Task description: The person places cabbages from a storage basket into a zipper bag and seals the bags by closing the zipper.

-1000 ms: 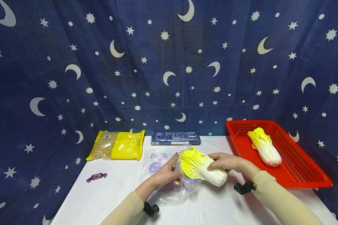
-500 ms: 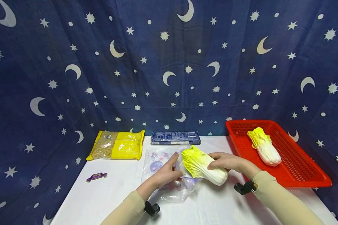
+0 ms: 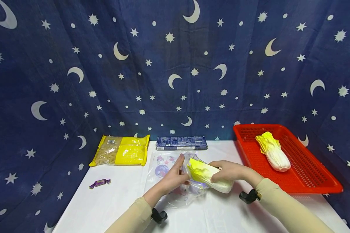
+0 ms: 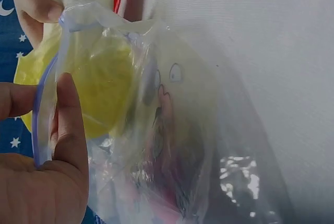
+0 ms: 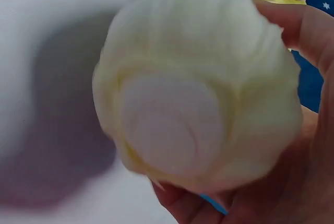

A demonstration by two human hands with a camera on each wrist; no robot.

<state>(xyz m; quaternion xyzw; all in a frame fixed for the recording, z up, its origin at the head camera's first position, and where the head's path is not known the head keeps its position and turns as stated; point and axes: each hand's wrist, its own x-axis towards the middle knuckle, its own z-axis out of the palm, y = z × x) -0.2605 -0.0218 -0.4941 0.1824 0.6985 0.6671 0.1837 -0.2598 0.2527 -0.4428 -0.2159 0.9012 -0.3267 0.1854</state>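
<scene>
My right hand grips a napa cabbage by its white base, thumb on the near side. The cabbage lies tilted, yellow leaf end toward the left. A clear printed zip bag lies under my left hand, which holds its mouth apart at the purple zip edge. In the left wrist view, the yellow leaves show through the bag's plastic, inside the mouth. The cabbage's round cut base fills the right wrist view. A second cabbage rests in the red basket.
At the back left lies a yellow pack of dry pasta-like pieces. Beside it, against the curtain, is a dark blue flat packet. A purple wrapped candy is on the white table at left.
The cabbage's leaf end has dropped and gone into the bag's mouth. My right hand has shifted slightly left with it. My left hand keeps its hold on the bag.
</scene>
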